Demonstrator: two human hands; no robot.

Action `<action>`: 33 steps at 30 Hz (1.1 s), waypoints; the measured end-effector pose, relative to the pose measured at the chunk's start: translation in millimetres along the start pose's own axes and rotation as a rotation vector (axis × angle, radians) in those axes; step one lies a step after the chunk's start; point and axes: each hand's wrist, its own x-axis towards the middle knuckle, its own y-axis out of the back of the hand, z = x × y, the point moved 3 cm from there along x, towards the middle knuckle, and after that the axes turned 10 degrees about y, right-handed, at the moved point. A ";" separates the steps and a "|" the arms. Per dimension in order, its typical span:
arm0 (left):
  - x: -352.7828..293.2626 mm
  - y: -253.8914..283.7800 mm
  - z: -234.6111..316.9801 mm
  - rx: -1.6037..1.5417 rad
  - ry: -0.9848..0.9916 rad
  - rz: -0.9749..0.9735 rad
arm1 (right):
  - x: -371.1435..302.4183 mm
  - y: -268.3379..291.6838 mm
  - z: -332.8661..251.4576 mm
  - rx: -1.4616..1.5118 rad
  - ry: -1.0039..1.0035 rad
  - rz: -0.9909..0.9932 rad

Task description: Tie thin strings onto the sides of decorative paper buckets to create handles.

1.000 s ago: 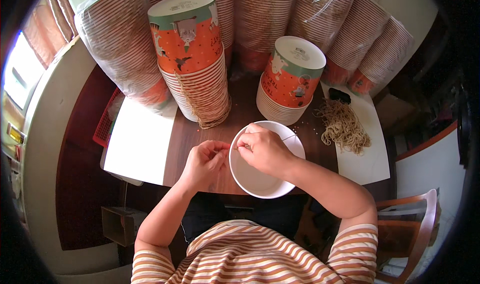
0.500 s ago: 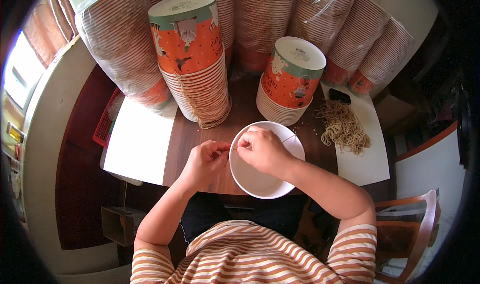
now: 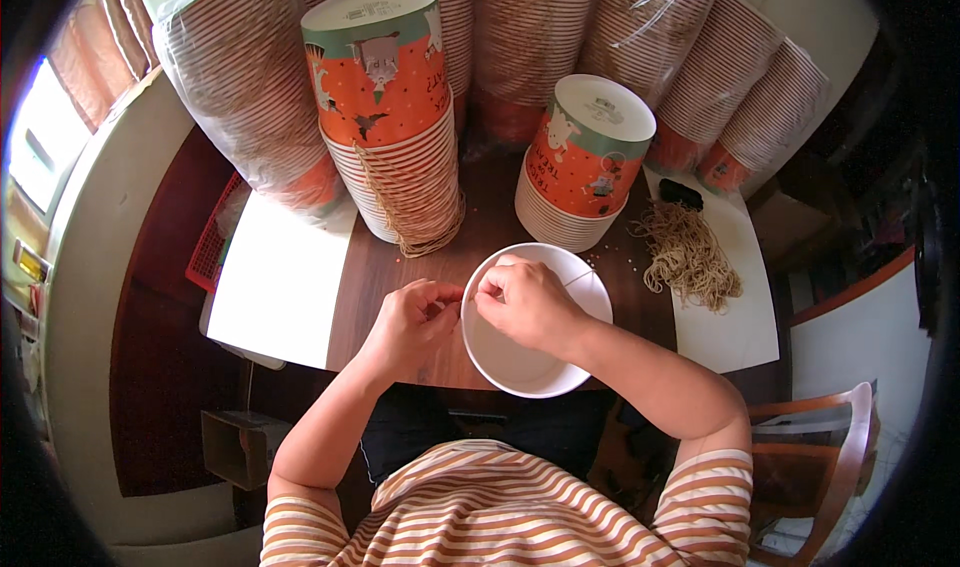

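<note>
A white-lined paper bucket (image 3: 525, 365) stands mouth up at the table's front edge. My right hand (image 3: 530, 302) reaches into it, closed in a pinch against the inner left wall. A thin strand of twine (image 3: 579, 278) runs from the bucket's right rim toward that hand; its end is hidden by the fingers. Outside the left wall, my left hand (image 3: 413, 319) has its fingertips at the bucket, thumb and fingers drawn together. What they pinch is too small to make out.
Behind stand a tall stack of upturned orange paper buckets (image 3: 378, 97) with twine hanging down it and a shorter stack (image 3: 575, 167). Plastic-wrapped stacks (image 3: 245, 87) line the back. A heap of loose twine (image 3: 690, 257) lies at right, near a black object (image 3: 680, 194).
Both hands keep almost the same pose at the bucket's left wall. The whole view has shifted very slightly; nothing has been taken up or let go.
</note>
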 end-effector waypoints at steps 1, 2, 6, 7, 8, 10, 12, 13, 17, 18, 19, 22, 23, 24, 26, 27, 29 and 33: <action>-0.1 0.2 0.4 0.000 0.000 0.001 | -0.2 -0.5 0.2 -0.005 -0.005 -0.008; -0.4 0.5 1.2 0.010 -0.004 0.005 | -0.3 -0.9 0.3 -0.010 -0.009 -0.015; -2.2 1.3 9.5 0.049 -0.016 0.011 | -1.0 0.2 -0.1 -0.020 0.003 -0.019; -2.2 1.4 9.5 0.049 -0.016 0.012 | -1.3 0.3 0.1 -0.014 0.007 -0.019; -2.1 1.5 9.3 0.049 -0.015 0.013 | -1.3 0.4 0.1 -0.007 0.011 -0.019; -2.0 1.7 9.4 0.049 -0.015 0.015 | -0.8 0.1 -0.4 -0.011 0.014 -0.022; -1.5 1.9 11.1 0.097 -0.053 0.027 | -0.2 -0.4 -1.1 -0.014 0.016 -0.025; -1.9 1.9 13.4 0.097 -0.053 0.026 | 0.3 -0.8 -2.0 -0.019 0.024 -0.022; -2.2 3.4 22.9 0.195 -0.119 0.039 | 1.7 -3.3 -2.3 0.004 0.016 -0.026; -1.6 3.5 25.1 0.255 -0.178 0.043 | 1.6 -3.6 -1.3 0.003 0.015 -0.026; -0.7 3.9 25.8 0.255 -0.179 0.042 | 1.4 -4.2 -0.3 0.025 0.026 -0.023; -0.3 3.7 28.8 0.320 -0.259 0.038 | 0.5 -6.2 3.3 0.065 0.019 -0.054; -0.1 2.7 27.0 0.343 -0.211 0.027 | -0.2 -6.7 4.9 0.083 0.000 -0.087; -1.5 2.7 24.7 0.366 -0.162 0.019 | 0.3 -4.2 3.0 0.083 0.002 -0.089; -1.9 2.7 10.4 0.132 -0.006 -0.068 | -1.5 1.5 -2.6 0.118 -0.119 -0.263; -2.7 2.0 0.6 -0.103 0.146 -0.156 | -4.8 6.4 -8.1 0.117 -0.117 -0.264; -5.9 4.8 -10.5 -0.331 0.216 -0.237 | -15.7 13.4 -20.0 0.106 -0.102 -0.330; -19.5 1.2 -30.1 -0.738 0.385 -0.379 | -40.0 20.3 -50.0 -0.115 0.022 -0.311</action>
